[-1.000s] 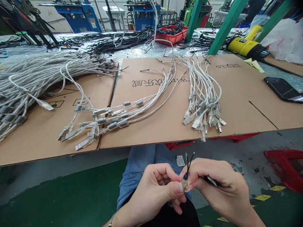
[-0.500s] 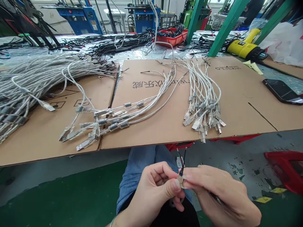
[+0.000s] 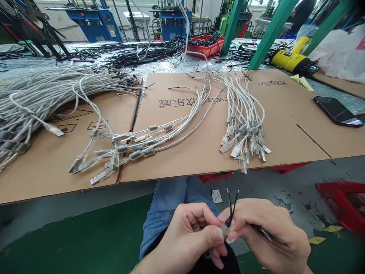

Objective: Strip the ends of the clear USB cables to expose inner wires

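Low in the view, above my lap, my left hand (image 3: 196, 234) pinches the end of a cable (image 3: 225, 229) between thumb and forefinger. My right hand (image 3: 264, 224) closes on the same cable end from the other side. Thin wires, dark, red and green, with bare tips, stick up from a black sleeve (image 3: 228, 221). A slim metal tool (image 3: 265, 233) lies inside my right palm; its kind cannot be made out. The rest of the held cable is hidden behind my fingers. Nearest on the cardboard are clear USB cables (image 3: 242, 129) in a bunch.
More USB cables (image 3: 137, 148) lie mid-table, with a large pile (image 3: 51, 95) at the left. A phone (image 3: 338, 110) rests at the right, below a yellow heat gun (image 3: 291, 61). Behind stand a red tray (image 3: 209, 49) and green posts (image 3: 272, 34). A red stool (image 3: 339, 205) is on the floor.
Both hands have shifted slightly right with the cable end. Its wires now lean further right and stand more spread apart, with coloured ones showing.
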Demonstrator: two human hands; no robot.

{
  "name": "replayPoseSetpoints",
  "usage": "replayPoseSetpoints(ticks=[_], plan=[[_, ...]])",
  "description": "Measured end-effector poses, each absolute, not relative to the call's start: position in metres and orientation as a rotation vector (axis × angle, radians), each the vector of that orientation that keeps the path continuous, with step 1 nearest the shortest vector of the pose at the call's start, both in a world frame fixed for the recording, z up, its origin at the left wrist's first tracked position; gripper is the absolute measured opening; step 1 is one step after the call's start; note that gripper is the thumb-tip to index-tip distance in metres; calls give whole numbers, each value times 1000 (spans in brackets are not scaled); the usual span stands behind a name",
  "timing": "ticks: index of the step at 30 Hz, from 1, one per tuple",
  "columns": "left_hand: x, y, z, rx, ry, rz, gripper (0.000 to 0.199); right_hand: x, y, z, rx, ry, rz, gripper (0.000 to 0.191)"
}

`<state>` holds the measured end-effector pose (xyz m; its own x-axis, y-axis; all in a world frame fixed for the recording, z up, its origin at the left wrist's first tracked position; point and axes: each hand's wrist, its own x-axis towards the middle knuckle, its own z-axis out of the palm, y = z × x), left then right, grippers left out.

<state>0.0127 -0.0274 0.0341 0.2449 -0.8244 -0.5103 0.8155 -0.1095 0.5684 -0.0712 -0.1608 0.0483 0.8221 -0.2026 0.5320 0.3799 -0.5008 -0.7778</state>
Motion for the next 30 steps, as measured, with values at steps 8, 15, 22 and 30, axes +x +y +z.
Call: replayPoseSetpoints(ticks=[8, 15, 22, 30], plan=[[6, -26, 22, 795, -59, -1317, 34, -70, -153, 39, -1859, -103, -834, 25], [6, -27, 34, 831, 10, -1219, 30, -73, -149, 39, -1868, -73, -907, 33], [8, -28, 33, 936, -12, -1281, 32, -75, -156, 36, -1838, -70, -728, 23], [8, -27, 35, 952, -58, -1345, 35, -78, -161, 33, -1856, -118, -631, 22]])
